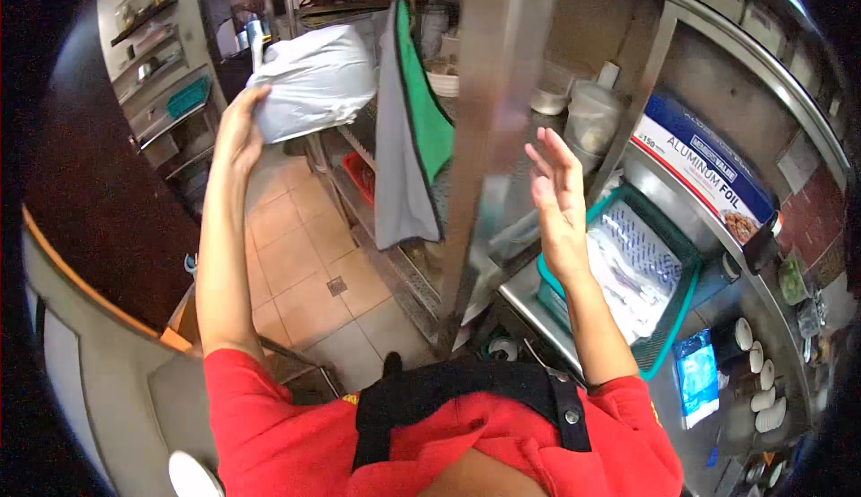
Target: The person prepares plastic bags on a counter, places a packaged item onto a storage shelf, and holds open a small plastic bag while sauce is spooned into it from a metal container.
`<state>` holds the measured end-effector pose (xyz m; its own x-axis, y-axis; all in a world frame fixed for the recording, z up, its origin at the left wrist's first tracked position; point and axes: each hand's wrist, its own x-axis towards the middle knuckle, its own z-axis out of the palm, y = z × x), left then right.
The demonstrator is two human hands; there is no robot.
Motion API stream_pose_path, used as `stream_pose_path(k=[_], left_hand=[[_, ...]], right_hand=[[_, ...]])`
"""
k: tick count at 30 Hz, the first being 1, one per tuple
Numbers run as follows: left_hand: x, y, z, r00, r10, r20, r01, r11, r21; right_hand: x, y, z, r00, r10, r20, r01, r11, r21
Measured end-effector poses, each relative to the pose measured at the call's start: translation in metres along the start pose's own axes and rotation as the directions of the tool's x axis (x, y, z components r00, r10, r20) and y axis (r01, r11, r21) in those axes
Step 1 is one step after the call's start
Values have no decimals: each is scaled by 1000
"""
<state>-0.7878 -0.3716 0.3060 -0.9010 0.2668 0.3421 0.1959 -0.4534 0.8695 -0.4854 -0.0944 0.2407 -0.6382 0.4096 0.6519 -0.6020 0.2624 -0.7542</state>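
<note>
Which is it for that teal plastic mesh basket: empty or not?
Not empty: shiny white material with blue marks lies inside the basket. How deep it goes, I cannot tell.

Bag (318, 84): pale grey, wrinkled, bulging, gripped at one end by the left hand (242, 125), well apart from the right hand (561, 205).

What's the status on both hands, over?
Left hand gripping white plastic bundle. Right hand open, empty. Metal post between them in view.
</note>
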Motion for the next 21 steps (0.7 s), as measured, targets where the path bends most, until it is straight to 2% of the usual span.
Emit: stream_pose_path(k=[2, 3, 4, 6, 8, 9, 10, 12, 13, 15, 16, 18, 19, 21], left_hand=[[55, -22, -6, 993, -34, 111, 39, 998, -42], [92, -40, -12, 988, -9, 153, 19, 998, -63], [113, -45, -6, 982, -38, 184, 51, 996, -70], [155, -56, 10, 954, -56, 294, 91, 990, -107], [194, -68, 33, 932, -83, 354, 136, 982, -127], [212, -79, 43, 916, -48, 397, 109, 985, -133], [231, -89, 59, 891, -90, 445, 181, 969, -166], [249, -107, 89, 884, -171, 436, 252, 958, -135], [266, -122, 104, 873, -172, 456, 261, 955, -141], [296, -155, 136, 873, -220, 435, 285, 954, -89], [304, -170, 152, 864, -217, 455, 288, 953, -94], [319, -200, 184, 838, -133, 529, 262, 949, -177], [337, -222, 202, 861, -100, 499, 214, 961, -176], [346, -240, 227, 866, -110, 487, 214, 963, -164]], right_hand=[[5, 21, 23, 998, -50, -46, 49, 999, -25], [2, 28, 32, 997, -12, -75, 16, 999, 49], [1, 22, 52, 978, -60, -201, 48, 997, -62], [-1, 22, 62, 925, 17, -379, -49, 996, -76], [-3, 31, 70, 867, -69, -494, 30, 996, -88], [-10, 35, 66, 888, -98, -449, 67, 994, -86], [-11, 35, 68, 825, -48, -563, 6, 997, -77], [-9, 37, 79, 770, -172, -614, 73, 980, -183], [-8, 38, 79, 771, -178, -612, 85, 980, -177], [-2, 40, 92, 733, -278, -621, 53, 933, -355], [3, 43, 96, 722, -339, -603, 64, 901, -430], [10, 42, 112, 715, -364, -598, 68, 887, -458], [13, 44, 117, 719, -371, -587, 71, 880, -470], [16, 50, 119, 679, -408, -610, 53, 857, -513]])
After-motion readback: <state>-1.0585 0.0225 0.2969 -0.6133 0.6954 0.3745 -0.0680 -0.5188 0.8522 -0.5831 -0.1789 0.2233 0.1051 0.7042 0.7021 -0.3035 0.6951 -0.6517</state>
